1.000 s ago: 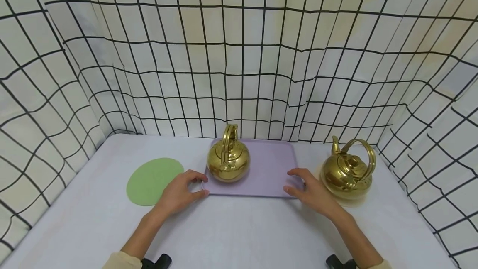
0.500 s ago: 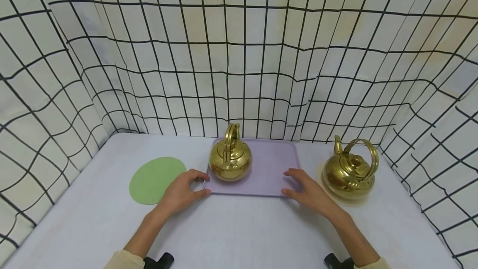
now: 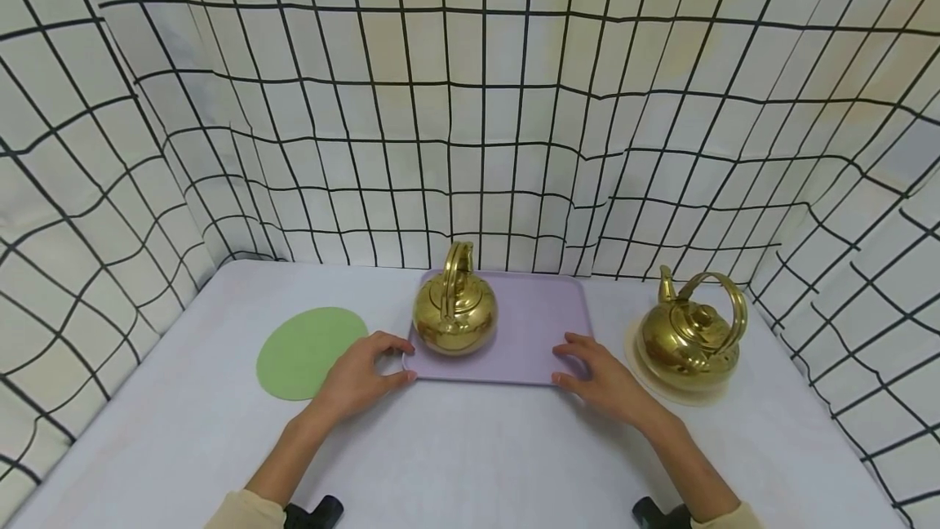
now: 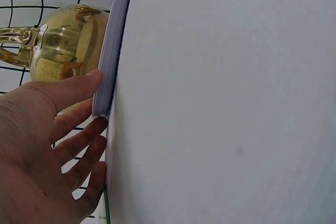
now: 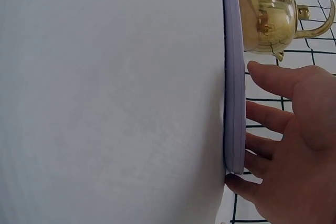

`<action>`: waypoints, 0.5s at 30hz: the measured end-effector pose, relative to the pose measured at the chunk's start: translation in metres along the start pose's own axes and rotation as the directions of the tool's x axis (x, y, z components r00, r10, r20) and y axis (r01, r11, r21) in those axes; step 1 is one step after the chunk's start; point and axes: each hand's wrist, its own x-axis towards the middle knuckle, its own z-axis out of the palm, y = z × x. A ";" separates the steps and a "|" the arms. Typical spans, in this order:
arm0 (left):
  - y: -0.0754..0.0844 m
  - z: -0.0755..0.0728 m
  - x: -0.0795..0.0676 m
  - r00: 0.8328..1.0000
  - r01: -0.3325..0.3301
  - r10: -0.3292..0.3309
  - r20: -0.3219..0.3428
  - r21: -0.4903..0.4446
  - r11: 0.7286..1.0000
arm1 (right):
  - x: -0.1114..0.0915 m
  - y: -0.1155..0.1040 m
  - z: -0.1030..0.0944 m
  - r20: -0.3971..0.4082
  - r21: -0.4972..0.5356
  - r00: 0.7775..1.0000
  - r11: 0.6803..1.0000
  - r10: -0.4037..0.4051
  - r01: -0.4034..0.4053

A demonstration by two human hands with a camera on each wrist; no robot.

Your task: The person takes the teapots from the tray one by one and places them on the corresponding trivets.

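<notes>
Between left hand (image 3: 356, 380) and right hand (image 3: 611, 382), fingers (image 4: 86, 161) loosely parted; a flat lilac tray (image 3: 542, 325), smooth, round-cornered

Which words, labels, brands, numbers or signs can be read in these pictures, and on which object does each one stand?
None: no readable text shows anywhere.
The lilac tray, the gold-coloured kettle on it, the other gold-coloured kettle, the green round placemat and the white tablecloth show no lettering, numbers or signs on their visible surfaces.
</notes>
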 end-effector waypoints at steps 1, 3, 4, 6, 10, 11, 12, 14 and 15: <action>0.000 0.000 0.000 1.000 -0.002 0.002 0.002 -0.001 1.000 | 0.000 0.000 0.000 0.003 -0.001 1.000 1.000 0.003 -0.003; 0.001 -0.001 -0.001 1.000 -0.003 0.003 0.003 -0.004 1.000 | 0.000 0.000 0.001 0.004 -0.008 1.000 1.000 0.003 -0.003; 0.002 -0.002 -0.001 1.000 -0.002 0.002 0.004 -0.008 1.000 | 0.000 0.000 0.001 0.003 -0.010 1.000 1.000 0.002 -0.002; 0.004 -0.004 -0.002 1.000 0.002 -0.002 0.001 -0.021 1.000 | 0.000 0.000 0.001 0.001 -0.018 1.000 1.000 0.000 0.000; 0.007 -0.008 -0.001 1.000 0.025 -0.026 -0.012 -0.069 0.997 | 0.000 0.000 0.000 -0.002 -0.034 1.000 0.999 -0.001 0.000; 0.007 -0.008 -0.001 0.999 0.032 -0.034 -0.017 -0.081 0.996 | 0.000 0.000 0.000 -0.001 -0.037 1.000 0.999 0.001 -0.001; 0.007 -0.009 0.000 0.999 0.042 -0.044 -0.023 -0.093 0.995 | 0.000 0.000 0.001 0.000 -0.038 1.000 0.999 0.003 -0.003; 0.007 -0.010 0.001 0.998 0.052 -0.056 -0.035 -0.105 0.993 | 0.000 0.000 0.001 0.002 -0.037 1.000 0.999 0.006 -0.006; 0.006 -0.010 0.002 0.997 0.060 -0.065 -0.041 -0.112 0.992 | 0.000 0.000 0.001 0.003 -0.037 1.000 0.999 0.007 -0.007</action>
